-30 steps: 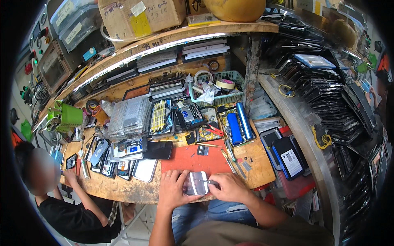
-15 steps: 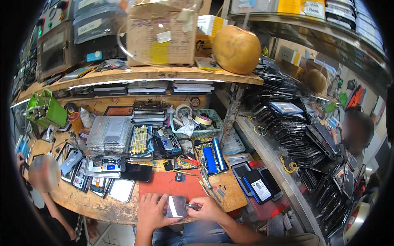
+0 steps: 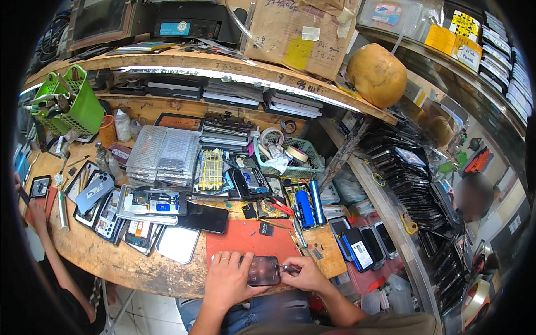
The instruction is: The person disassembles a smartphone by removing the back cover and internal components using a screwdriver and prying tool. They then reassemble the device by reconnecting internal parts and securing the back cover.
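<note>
A small phone with a dark glossy screen (image 3: 262,271) lies on its side over the front edge of a red mat (image 3: 234,237). My left hand (image 3: 228,281) grips its left end, fingers along the top edge and thumb below. My right hand (image 3: 301,274) pinches a slim grey tool (image 3: 290,269) at the phone's right end; the tool's tip is too small to make out. Just beyond them on the mat are a small dark card (image 3: 266,229) and some slender tools.
The wooden bench (image 3: 111,257) holds phone parts, bubble-wrap stacks (image 3: 159,156), a blue cylinder (image 3: 303,207) and a basket (image 3: 298,159). A metal rack of dark devices (image 3: 407,190) borders the right. A co-worker's arm (image 3: 56,251) is at the left; another person (image 3: 473,198) appears far right.
The whole view has shifted as the head camera turned. Both hands still hold the phone and tool at the mat's front edge, with little change in grip.
</note>
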Demonstrator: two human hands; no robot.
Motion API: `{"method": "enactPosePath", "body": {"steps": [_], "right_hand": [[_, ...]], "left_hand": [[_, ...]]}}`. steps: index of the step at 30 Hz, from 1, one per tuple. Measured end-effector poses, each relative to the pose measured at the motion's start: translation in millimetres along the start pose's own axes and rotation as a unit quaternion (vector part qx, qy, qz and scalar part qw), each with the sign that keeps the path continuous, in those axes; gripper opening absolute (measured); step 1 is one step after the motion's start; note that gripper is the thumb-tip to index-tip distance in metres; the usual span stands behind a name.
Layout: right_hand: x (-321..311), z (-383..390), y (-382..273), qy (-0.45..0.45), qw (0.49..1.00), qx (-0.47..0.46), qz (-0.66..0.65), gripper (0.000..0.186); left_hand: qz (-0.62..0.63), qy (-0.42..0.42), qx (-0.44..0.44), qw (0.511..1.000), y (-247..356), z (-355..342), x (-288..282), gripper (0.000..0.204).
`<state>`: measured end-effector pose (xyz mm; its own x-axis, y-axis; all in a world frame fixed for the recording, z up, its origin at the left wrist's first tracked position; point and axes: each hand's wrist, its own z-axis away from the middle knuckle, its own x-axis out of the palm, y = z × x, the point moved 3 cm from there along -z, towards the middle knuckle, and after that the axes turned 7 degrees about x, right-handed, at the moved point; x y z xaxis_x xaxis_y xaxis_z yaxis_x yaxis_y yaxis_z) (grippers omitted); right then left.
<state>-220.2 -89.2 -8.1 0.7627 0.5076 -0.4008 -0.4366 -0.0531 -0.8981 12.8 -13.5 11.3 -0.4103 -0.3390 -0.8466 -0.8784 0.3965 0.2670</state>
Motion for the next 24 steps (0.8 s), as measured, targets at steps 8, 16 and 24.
{"method": "enactPosePath", "body": {"steps": [8, 16, 24], "right_hand": [[-27.7, -9.8, -21.4, 0.064, 0.998, -0.019, 0.008, 0.015], [-156.9, -23.9, -197.1, 0.504, 0.816, -0.277, 0.051, 0.018], [-238.9, -32.5, -293.8, 0.619, 0.630, -0.002, 0.469, 0.039]], "left_hand": [[0.023, 0.000, 0.009, 1.000, -0.8, 1.7, -1.8, 0.089], [0.033, 0.012, 0.009, 0.999, -2.5, 2.8, -0.2, 0.092], [0.039, 0.014, 0.002, 0.999, -3.5, 3.8, 0.9, 0.093]]}}
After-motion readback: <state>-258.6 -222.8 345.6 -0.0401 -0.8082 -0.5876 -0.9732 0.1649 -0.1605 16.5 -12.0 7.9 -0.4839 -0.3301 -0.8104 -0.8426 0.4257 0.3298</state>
